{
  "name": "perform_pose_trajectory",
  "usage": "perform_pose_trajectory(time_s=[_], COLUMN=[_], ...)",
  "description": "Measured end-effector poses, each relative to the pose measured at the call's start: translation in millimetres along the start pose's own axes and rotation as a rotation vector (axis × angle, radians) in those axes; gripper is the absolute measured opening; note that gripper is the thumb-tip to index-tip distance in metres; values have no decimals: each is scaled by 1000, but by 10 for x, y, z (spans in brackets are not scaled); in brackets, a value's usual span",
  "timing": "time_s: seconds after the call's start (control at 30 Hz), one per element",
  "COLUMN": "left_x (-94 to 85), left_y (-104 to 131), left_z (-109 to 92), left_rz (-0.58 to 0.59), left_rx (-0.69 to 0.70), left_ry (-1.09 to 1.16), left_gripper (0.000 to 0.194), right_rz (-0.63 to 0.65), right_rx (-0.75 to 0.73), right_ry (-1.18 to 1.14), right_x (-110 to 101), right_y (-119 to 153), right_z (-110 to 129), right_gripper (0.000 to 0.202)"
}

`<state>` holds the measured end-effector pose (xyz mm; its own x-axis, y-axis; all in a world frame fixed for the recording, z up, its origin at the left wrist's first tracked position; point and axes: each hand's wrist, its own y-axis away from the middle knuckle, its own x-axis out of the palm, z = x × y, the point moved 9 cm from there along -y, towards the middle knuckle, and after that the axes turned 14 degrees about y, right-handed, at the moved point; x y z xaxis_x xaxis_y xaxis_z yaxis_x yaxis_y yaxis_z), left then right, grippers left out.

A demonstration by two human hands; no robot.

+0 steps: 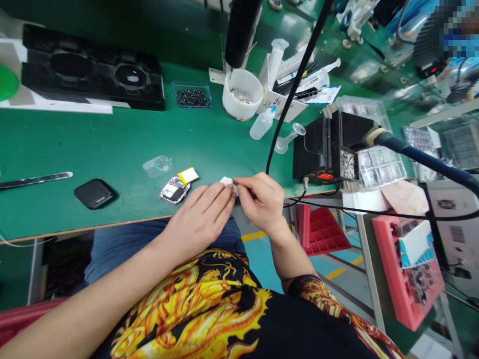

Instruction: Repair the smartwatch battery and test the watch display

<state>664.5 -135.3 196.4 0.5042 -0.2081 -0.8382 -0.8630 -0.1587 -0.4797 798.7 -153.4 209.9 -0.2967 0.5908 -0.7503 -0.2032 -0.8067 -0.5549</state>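
Note:
My left hand point(204, 212) is at the table's front edge, its fingers pressed together over a small white piece point(225, 180), mostly hidden under the fingertips. Against it, my right hand point(265, 199) is closed in a pinch; a small dark bit shows at its fingertips, too little to name. Just left of my left hand lies an opened small electronic device point(174, 191) with its inside showing. A battery pouch with yellow edges point(188, 175) rests against its upper corner. Farther left are a clear plastic film point(157, 166) and a black rounded-square case point(95, 194).
A screwdriver point(239, 35) hangs above a white cup of screws point(242, 94). Behind are a tray of black parts point(192, 95), a dropper bottle point(262, 123) and a black fixture point(93, 67). A black soldering station point(318, 149) stands right; its cable crosses the view. Tweezers point(37, 180) lie left.

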Motion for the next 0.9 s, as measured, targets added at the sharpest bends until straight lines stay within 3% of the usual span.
perform_pose_trajectory(time_s=[0.9], left_x=[5], left_y=[-10], left_z=[13], left_rz=[4], left_rx=[2], left_ry=[6], left_gripper=[36], right_rz=[18], right_rx=[-41], right_ry=[93], right_x=[52], right_y=[39], right_z=[22], right_gripper=[15])
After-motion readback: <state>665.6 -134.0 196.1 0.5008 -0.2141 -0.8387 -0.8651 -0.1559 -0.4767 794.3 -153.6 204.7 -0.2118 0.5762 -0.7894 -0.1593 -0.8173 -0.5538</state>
